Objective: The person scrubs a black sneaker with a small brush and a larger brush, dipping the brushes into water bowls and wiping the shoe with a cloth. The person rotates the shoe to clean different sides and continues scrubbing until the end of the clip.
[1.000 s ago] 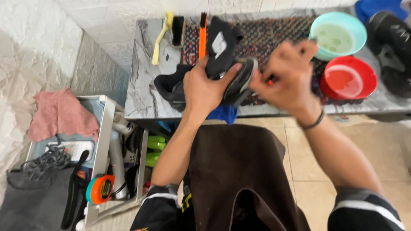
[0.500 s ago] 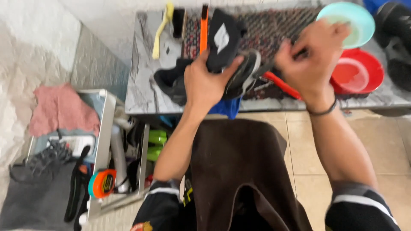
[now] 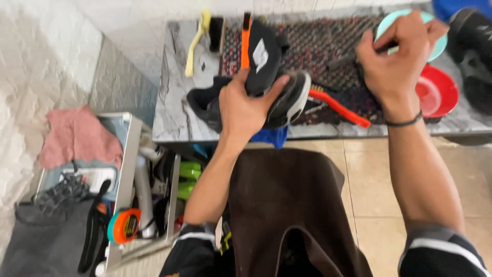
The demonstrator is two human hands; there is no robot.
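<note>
My left hand [image 3: 242, 109] grips a black shoe [image 3: 285, 100] with a grey sole, holding it tilted over the front edge of the marble table [image 3: 171, 110]. My right hand [image 3: 394, 64] is farther back and to the right, closed on a thin dark-handled tool [image 3: 344, 61] beside the teal bowl [image 3: 439, 45]. The tool's working end is too blurred to make out. A red-handled brush [image 3: 341, 107] lies loose on the woven mat [image 3: 323, 43], between the shoe and my right hand.
A red bowl [image 3: 441, 92] sits right of my right hand, and another black shoe [image 3: 474, 46] at the far right. An orange brush [image 3: 245, 38] and a yellow brush [image 3: 196, 43] lie at the back. On the left floor, a tool tray [image 3: 125, 169] holds a tape measure [image 3: 123, 225] and pink cloth [image 3: 79, 136].
My right hand left the red-handled brush on the mat, moved up and right away from the shoe toward the teal bowl, and now grips a dark tool. My left hand kept the shoe.
</note>
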